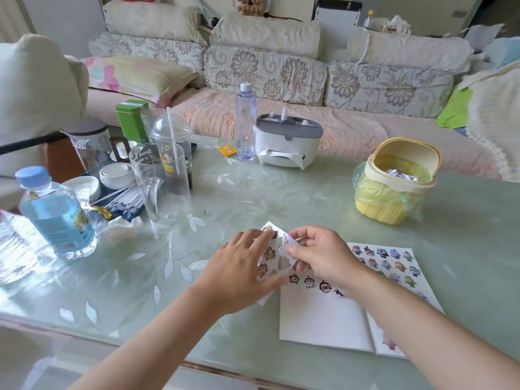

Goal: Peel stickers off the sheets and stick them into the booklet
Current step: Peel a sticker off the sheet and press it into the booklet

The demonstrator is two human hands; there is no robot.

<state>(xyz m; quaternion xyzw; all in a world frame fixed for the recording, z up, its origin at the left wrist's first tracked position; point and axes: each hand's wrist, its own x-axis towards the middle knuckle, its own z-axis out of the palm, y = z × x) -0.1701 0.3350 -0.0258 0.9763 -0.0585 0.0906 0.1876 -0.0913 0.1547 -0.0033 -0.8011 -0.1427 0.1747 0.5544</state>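
Observation:
A sticker sheet (270, 253) with small cartoon figures is held tilted above the glass table. My left hand (239, 268) holds it from the left, fingers over its face and thumb along its lower edge. My right hand (318, 254) pinches a peeled white strip at the sheet's right side. An open booklet (323, 319) lies flat below, a row of small stickers along the top of its left page. Its right page (394, 266) is covered with several colourful stickers, and my right forearm hides part of it.
A yellow lidded bin (394, 187) stands at the right. A white tissue box (287, 142) and a clear bottle (245, 122) are behind. Cups (160, 181), a water bottle (53, 212) and dishes crowd the left. The table's near edge (197, 364) runs below my arms.

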